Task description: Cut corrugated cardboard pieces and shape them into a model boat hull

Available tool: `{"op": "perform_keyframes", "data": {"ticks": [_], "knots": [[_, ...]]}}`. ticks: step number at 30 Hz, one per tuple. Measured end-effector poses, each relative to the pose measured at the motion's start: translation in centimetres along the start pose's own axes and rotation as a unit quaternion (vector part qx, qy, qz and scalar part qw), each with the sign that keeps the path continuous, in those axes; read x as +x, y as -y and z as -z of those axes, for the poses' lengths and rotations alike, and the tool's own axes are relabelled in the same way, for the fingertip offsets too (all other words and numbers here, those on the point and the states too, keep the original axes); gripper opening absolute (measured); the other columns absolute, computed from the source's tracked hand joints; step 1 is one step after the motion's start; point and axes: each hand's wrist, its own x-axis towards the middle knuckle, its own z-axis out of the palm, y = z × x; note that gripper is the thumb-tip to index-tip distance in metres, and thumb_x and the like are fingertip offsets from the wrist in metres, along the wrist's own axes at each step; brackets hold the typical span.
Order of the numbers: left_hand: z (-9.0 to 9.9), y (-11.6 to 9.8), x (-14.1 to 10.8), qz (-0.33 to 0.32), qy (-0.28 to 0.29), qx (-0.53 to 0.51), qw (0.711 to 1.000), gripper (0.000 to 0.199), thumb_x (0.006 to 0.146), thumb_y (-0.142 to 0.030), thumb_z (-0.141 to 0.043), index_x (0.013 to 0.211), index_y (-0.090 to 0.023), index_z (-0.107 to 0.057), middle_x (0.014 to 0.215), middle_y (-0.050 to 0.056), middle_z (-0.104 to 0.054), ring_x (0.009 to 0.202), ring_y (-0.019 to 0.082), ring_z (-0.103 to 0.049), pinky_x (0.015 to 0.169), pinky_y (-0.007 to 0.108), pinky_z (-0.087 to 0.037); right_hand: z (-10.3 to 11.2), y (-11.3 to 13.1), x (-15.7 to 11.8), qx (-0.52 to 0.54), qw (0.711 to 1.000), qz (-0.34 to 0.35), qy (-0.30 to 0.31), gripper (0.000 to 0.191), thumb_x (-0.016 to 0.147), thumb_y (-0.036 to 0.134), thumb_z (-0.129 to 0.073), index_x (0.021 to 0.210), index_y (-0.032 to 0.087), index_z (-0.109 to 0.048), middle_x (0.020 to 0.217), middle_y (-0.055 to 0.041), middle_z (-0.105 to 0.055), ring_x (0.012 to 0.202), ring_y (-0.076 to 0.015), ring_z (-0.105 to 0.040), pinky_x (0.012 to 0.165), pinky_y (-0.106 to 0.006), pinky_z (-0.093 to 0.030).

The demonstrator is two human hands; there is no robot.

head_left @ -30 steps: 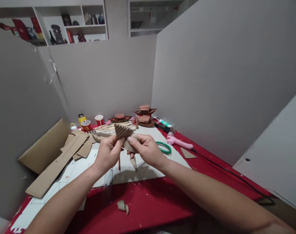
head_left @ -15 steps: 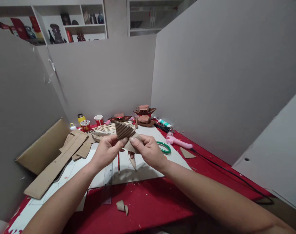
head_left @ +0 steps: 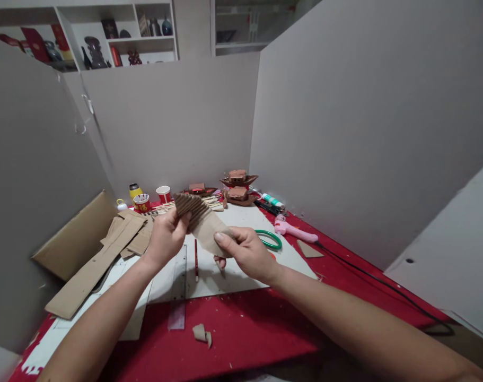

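A piece of cardboard [head_left: 208, 229] is stretched between my two hands above the white sheet. Its upper left part shows bare corrugated ridges; the rest is smooth brown paper. My left hand [head_left: 167, 233] pinches the ridged end between thumb and fingers. At the smooth lower right end, my right hand [head_left: 245, 252] grips with the thumb on top. Below the cardboard lie a red and black pencil [head_left: 196, 260] and a clear ruler [head_left: 178, 297]. A curled paper scrap [head_left: 201, 333] rests on the red cloth nearer to me.
Cardboard strips [head_left: 94, 265] are heaped at left. Model boats [head_left: 239, 193], thin sticks and paper cups [head_left: 141, 202] stand at the back. To the right are a green ring of tape [head_left: 270, 240], a pink glue gun [head_left: 295, 231] with its black cord, and a cardboard triangle [head_left: 309, 248].
My hands have moved apart, the left one up and to the left. More of the cardboard's smooth paper and ridged surface shows between them.
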Motion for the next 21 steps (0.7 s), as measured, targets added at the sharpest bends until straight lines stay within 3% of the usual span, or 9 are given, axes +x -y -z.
{"op": "perform_keyframes", "data": {"ticks": [4,11,16,21], "knots": [[0.4,0.4,0.2,0.000,0.011,0.002,1.000,0.017,0.090,-0.028,-0.052,0.078,-0.018,-0.057,0.066,0.000,-0.056,0.059,0.014,-0.051,0.057,0.025,-0.040,0.1,0.4,-0.1,0.008,0.999,-0.043,-0.003,0.043,0.076,0.056,-0.067,0.064,0.015,-0.063,0.052,-0.0012,-0.063,0.045,-0.0139,-0.060,0.046,-0.024,-0.046],[0.2,-0.8,-0.1,0.011,0.052,-0.033,0.998,0.015,0.087,-0.029,-0.059,0.078,-0.017,-0.061,0.069,0.000,-0.058,0.063,0.013,-0.052,0.059,0.024,-0.042,0.4,0.7,1.9,0.034,0.990,-0.134,-0.018,0.037,0.071,0.051,-0.068,0.067,0.015,-0.063,0.055,-0.0022,-0.065,0.046,-0.0154,-0.062,0.042,-0.024,-0.048],[-1.3,-0.4,-0.5,0.054,0.108,-0.108,0.987,0.033,0.083,-0.045,-0.063,0.071,-0.014,-0.061,0.066,0.001,-0.059,0.060,0.013,-0.053,0.057,0.024,-0.045,-0.1,0.5,2.0,0.045,0.991,-0.120,-0.030,0.033,0.070,0.047,-0.068,0.063,0.017,-0.058,0.052,0.0020,-0.060,0.044,-0.0109,-0.056,0.043,-0.021,-0.045],[-2.2,0.1,-0.9,0.089,0.091,-0.137,0.982,0.044,0.086,-0.052,-0.056,0.063,-0.015,-0.055,0.057,-0.002,-0.049,0.052,0.010,-0.045,0.049,0.022,-0.040,-0.1,0.5,1.4,0.043,0.994,-0.095,-0.022,0.035,0.070,0.050,-0.070,0.070,0.016,-0.062,0.059,0.0019,-0.061,0.048,-0.0111,-0.055,0.048,-0.023,-0.047]]}}
